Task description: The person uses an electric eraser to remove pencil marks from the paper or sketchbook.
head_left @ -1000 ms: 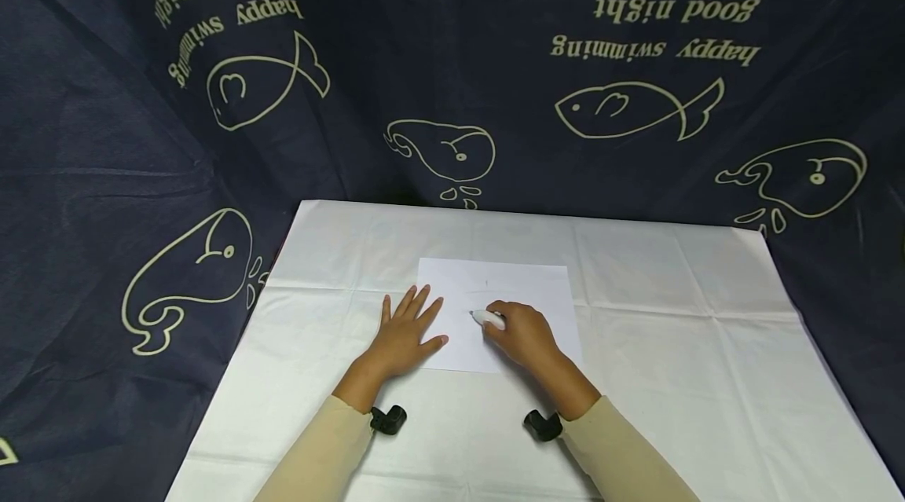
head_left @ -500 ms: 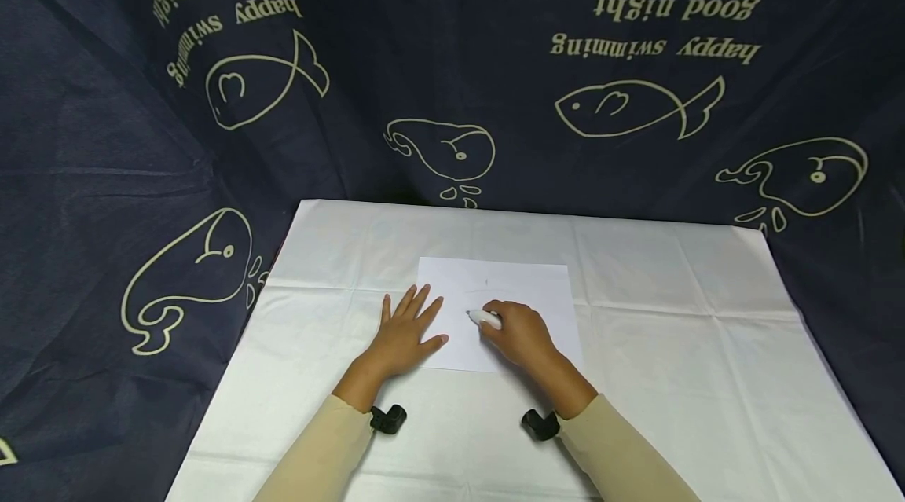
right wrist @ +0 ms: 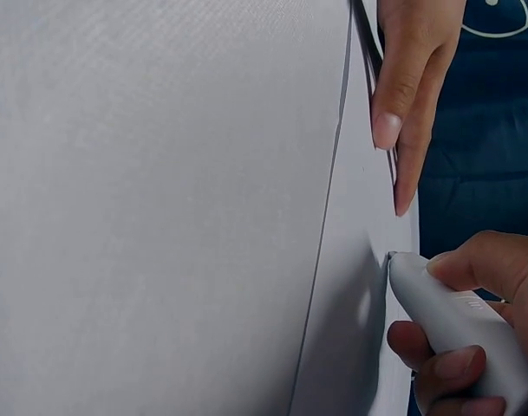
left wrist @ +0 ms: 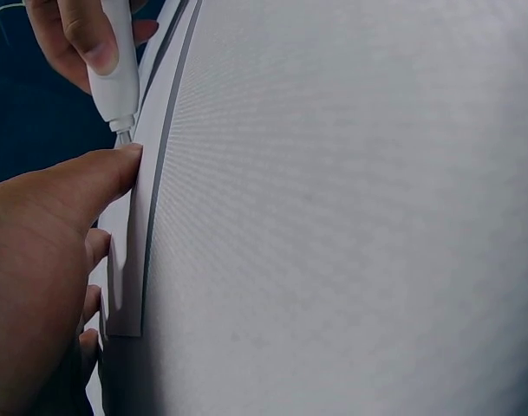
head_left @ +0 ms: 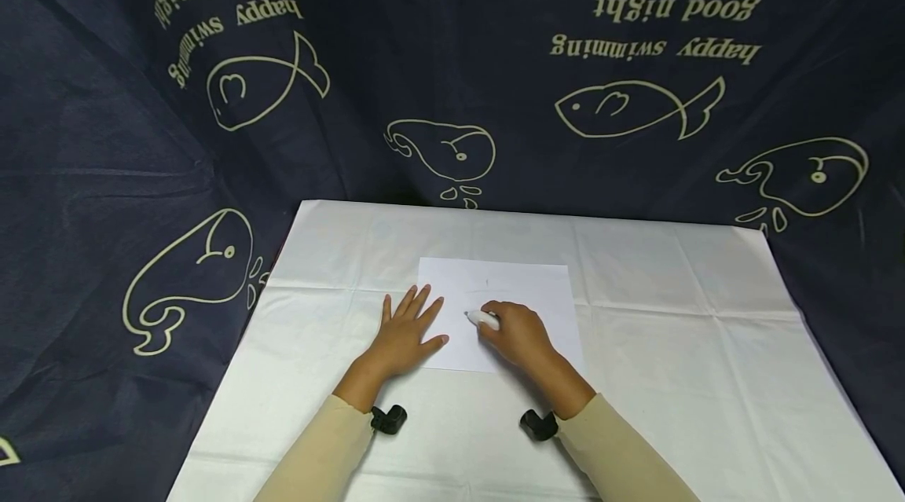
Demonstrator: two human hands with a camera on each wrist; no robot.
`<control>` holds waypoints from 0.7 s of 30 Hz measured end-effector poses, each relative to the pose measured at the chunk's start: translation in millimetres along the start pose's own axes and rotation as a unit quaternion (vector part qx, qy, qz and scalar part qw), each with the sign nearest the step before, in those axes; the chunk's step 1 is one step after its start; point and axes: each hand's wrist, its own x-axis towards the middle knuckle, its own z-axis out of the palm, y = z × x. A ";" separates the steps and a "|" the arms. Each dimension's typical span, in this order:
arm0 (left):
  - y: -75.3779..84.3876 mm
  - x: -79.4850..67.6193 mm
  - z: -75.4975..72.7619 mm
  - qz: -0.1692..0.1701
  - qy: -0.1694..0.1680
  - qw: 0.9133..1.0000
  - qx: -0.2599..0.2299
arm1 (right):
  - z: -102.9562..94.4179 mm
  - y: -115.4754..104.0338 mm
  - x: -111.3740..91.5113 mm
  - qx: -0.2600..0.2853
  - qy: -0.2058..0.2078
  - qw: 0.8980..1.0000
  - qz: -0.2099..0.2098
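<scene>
A sheet of white paper [head_left: 532, 279] lies on the white-covered table, with faint thin marks [head_left: 486, 283] on its upper middle. My left hand [head_left: 399, 341] rests with fingers spread over the paper's left edge. My right hand [head_left: 519, 335] grips a thick white pen [head_left: 485, 320], shaped like a correction pen, tilted with its narrow tip pointing left at the middle of the sheet. In the left wrist view the pen [left wrist: 116, 87] appears just beyond my left thumb. The right wrist view has my fingers and thumb around its body [right wrist: 454, 329]; whether the tip touches cannot be told.
The table's white cloth [head_left: 679, 360] has fold creases. Behind and to the left hangs a dark blue curtain [head_left: 438, 38] printed with fish, whales and upside-down lettering. A small black device [head_left: 388, 419] sits on my left wrist, another black device [head_left: 539, 425] on my right.
My right hand has slid slightly left with the pen, more in the first half second than since. My left hand and the paper stay in place.
</scene>
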 end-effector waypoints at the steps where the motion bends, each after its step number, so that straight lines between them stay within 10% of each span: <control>1: 0.1 -0.1 -0.3 -0.001 -0.002 1.000 0.001 | -0.5 0.1 -0.2 -0.001 0.003 1.000 0.003; 21: 0.0 0.7 0.7 -0.001 -0.002 1.000 0.007 | -5.3 8.1 -3.0 0.003 0.029 0.999 0.020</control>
